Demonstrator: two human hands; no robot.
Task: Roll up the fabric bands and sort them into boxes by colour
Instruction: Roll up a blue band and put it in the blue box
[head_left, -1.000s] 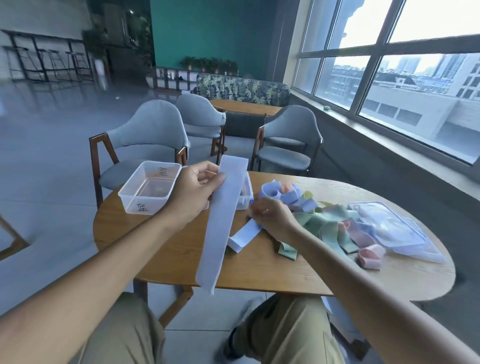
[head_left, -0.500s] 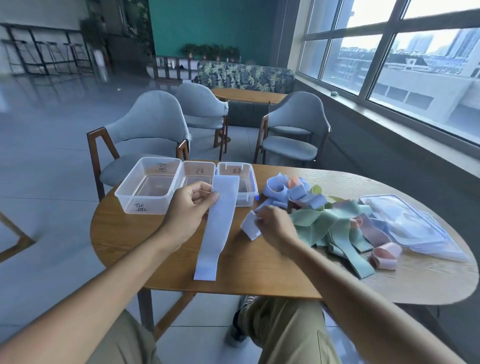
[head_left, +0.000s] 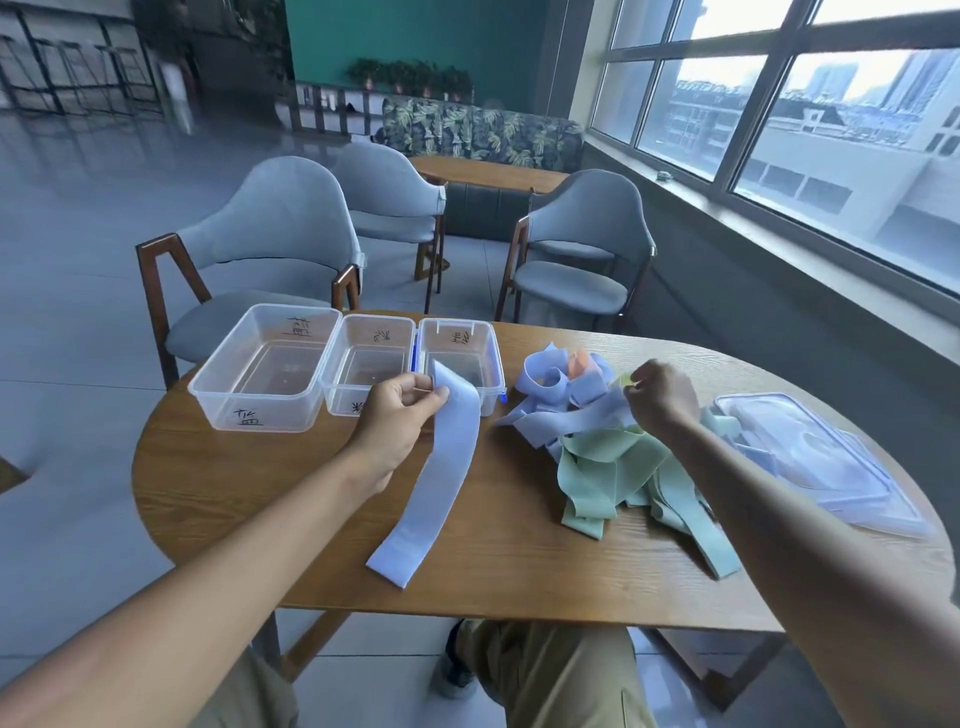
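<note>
Pinching the long pale-blue fabric band (head_left: 441, 467), your left hand (head_left: 397, 421) leaves bare wooden table (head_left: 260, 499) nearside. Your right hand (head_left: 660, 397), fingers curled, has moved right onto the tangled band pile (head_left: 587, 415), releasing the band's other end.

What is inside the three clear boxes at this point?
No fabric bands show in any of the three clear boxes; only bare bottoms and handwritten marks on the walls. The left hand and its light blue band cover the near part of the rightmost box.
</note>
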